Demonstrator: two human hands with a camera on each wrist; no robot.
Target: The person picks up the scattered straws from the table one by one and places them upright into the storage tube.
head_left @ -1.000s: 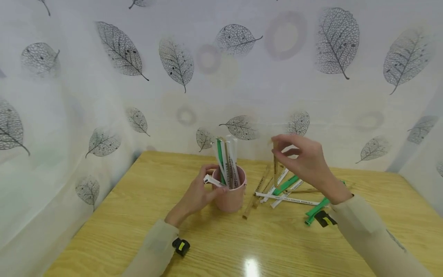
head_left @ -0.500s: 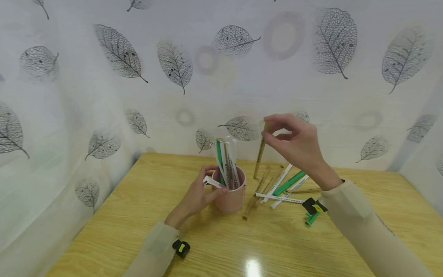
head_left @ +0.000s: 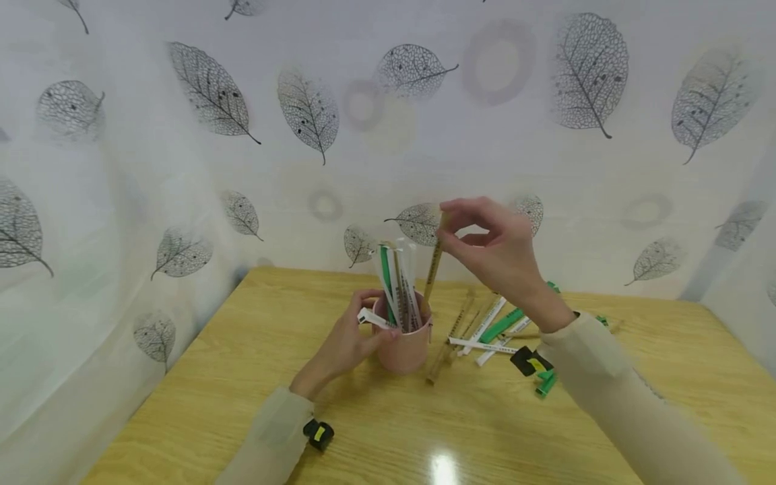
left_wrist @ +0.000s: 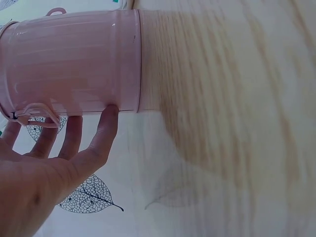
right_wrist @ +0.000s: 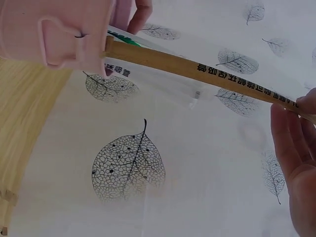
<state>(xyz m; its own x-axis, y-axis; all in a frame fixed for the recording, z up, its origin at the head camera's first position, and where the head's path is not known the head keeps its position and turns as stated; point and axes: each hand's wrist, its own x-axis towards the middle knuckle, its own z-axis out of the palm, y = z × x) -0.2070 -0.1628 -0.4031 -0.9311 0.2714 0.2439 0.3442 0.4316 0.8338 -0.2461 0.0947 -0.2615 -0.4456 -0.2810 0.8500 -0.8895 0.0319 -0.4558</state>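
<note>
A small pink bucket (head_left: 401,353) with wire side handles stands upright on the table. My left hand (head_left: 342,347) grips its left side, thumb at the near rim; in the left wrist view the fingers touch the bucket's wall (left_wrist: 74,59). Several wrapped straws (head_left: 400,286), white, green and brown, stand inside, and a white one (head_left: 374,318) leans out by my left thumb. My right hand (head_left: 494,246) pinches the top of a brown wrapped straw (head_left: 432,273). In the right wrist view, that brown straw's (right_wrist: 197,69) lower end is at the bucket's rim.
Right of the bucket lies a loose pile of wrapped straws: brown (head_left: 445,357), white (head_left: 481,345) and green (head_left: 503,325). More green ones (head_left: 545,384) lie partly behind my right forearm. A leaf-print curtain (head_left: 388,148) hangs behind the wooden table (head_left: 364,431).
My right hand has lifted the brown straw from above the pile and carried it left to the bucket, its lower end now at the rim. The left hand has stayed on the bucket.
</note>
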